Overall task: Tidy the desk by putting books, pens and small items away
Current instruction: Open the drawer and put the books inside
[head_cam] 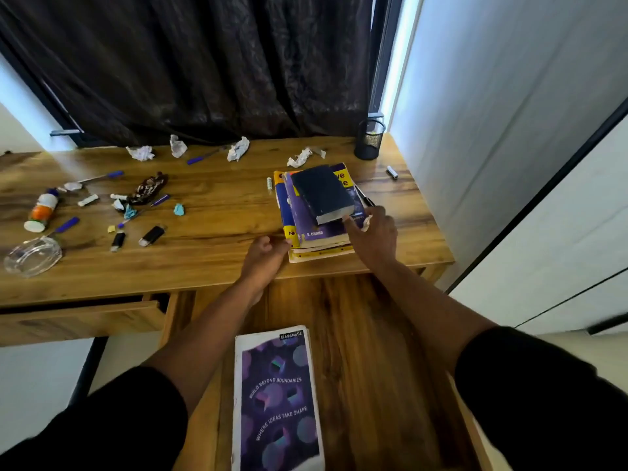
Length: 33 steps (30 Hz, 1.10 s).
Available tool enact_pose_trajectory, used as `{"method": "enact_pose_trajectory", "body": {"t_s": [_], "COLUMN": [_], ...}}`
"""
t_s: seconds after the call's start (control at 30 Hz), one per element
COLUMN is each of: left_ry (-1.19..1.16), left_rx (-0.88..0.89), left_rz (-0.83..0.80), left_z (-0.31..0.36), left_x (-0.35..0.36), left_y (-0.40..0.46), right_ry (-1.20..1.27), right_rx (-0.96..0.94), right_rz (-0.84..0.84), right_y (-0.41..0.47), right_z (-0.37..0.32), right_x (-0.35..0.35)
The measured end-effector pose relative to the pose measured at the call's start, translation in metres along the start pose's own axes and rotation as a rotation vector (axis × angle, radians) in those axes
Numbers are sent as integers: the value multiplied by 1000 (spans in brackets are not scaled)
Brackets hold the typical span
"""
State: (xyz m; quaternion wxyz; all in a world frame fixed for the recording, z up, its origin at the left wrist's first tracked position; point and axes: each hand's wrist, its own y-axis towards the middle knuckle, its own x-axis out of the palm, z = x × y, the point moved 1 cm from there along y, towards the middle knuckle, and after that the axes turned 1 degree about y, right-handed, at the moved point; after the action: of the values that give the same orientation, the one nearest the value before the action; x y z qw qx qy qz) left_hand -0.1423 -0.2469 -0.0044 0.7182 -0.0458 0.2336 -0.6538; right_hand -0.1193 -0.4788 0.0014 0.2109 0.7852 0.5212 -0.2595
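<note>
Purple covers mark the stack of books (314, 215) I am working on, which sits at the right end of the worktop (210, 239), near its front edge. A thick dark-blue book (321, 193) lies askew on top, pale page edges facing me, over a purple paperback and a yellow-and-blue one with worn corners. My right hand (372, 232) rests at the stack's right side, forefinger touching the dark book's near corner, fingers fairly straight and gripping nothing. My left hand (263, 254) sits at the stack's left front corner, fingers loosely curled and holding nothing. I judge both hands bracket the pile to lift it together. Below, the open drawer (367, 368) already holds a purple notebook (277, 399), likely the books' destination. Pens, crumpled paper and small clutter lie scattered across the left.
</note>
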Motion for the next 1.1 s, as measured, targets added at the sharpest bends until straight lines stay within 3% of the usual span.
{"method": "enact_pose_trajectory", "body": {"t_s": [0.13,0.33,0.73,1.03,1.1], "left_ry": [19,-50,-413,-440,-439], "left_rx": [-3,-24,-271,-225,-224], "left_rz": [-66,-21,-52,-242,-209], "left_z": [18,23,35,38,36], "left_x": [25,44,48,44,45], "left_y": [35,65,98,93,88], "right_ry": [-128,177,184,232,225], "right_rx": [187,323,342,304,301], "right_rz": [-133,-440,-452,-500,-495], "right_y": [43,84,101,94,89], "right_z": [5,3,9,12,13], "right_x": [6,16,33,22,22]}}
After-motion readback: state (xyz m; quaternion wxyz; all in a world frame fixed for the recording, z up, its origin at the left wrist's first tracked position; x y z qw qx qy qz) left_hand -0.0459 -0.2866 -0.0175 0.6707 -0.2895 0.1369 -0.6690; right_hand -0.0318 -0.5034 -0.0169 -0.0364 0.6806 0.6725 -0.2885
